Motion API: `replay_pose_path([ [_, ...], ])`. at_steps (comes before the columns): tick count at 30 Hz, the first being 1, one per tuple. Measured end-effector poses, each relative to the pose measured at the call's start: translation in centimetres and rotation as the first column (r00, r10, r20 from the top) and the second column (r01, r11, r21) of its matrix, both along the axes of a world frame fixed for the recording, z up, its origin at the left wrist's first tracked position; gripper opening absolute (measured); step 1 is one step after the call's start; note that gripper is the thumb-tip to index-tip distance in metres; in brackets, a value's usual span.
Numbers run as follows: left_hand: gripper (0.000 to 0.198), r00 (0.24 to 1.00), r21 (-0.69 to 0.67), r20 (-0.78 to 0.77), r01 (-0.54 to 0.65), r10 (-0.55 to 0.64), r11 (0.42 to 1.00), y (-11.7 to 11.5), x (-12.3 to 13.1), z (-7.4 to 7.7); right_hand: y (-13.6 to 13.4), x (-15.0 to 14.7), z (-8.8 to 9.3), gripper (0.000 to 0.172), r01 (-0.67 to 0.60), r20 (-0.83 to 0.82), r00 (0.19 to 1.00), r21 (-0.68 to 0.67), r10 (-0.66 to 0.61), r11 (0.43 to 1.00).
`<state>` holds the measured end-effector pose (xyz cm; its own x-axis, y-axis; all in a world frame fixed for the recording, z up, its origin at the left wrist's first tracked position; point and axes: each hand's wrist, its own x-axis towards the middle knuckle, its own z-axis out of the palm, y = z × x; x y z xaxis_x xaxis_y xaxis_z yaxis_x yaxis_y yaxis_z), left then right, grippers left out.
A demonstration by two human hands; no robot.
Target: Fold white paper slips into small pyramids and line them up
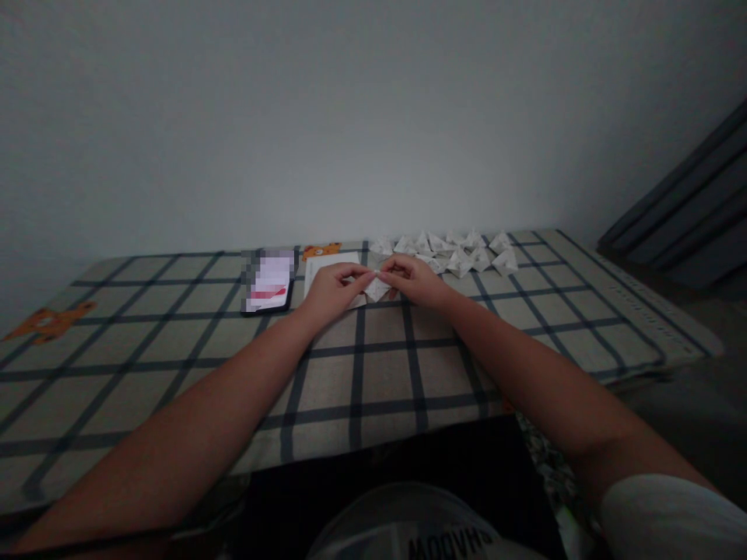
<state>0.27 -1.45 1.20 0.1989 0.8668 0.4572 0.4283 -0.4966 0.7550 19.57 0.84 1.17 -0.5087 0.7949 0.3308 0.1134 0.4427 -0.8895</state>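
Observation:
A small folded piece of white paper (pixel 377 290) is pinched between both hands, just above the table. My left hand (pixel 340 289) grips its left side with thumb and fingertips. On the other side, my right hand (pixel 412 278) pinches the paper's upper right part. The fingertips of both hands meet near its top point and hide some of the folds. Beneath and behind my left hand lies white sheet paper (pixel 315 268), partly covered. Several folded paper pieces (pixel 461 262) with pointed tips stand in a cluster behind and to the right of my right hand.
A phone (pixel 271 281) with a lit, partly blurred screen lies left of my left hand. The table wears a checked cloth (pixel 385 373) with orange bear prints. A plain wall (pixel 373 124) rises behind it, and a dark curtain (pixel 689 194) hangs at right.

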Motion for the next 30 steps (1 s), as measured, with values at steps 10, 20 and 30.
replay_pose_path([
  [10,0.031,0.962,-0.058,0.267,-0.049,0.063,0.997,0.8,-0.3,-0.1,0.4,-0.1,-0.1,0.030,0.126,-0.144,0.981,-0.021,-0.127,0.992],
  [20,0.033,0.863,-0.076,0.504,0.022,0.019,0.997,1.6,0.2,-0.8,1.1,-0.2,0.0,0.034,0.274,-0.277,0.919,-0.062,-0.281,0.960],
  [30,0.033,0.829,-0.059,0.560,0.050,-0.008,0.997,1.2,0.5,-1.1,0.6,-0.3,0.5,0.027,0.335,-0.356,0.866,-0.110,-0.352,0.936],
])
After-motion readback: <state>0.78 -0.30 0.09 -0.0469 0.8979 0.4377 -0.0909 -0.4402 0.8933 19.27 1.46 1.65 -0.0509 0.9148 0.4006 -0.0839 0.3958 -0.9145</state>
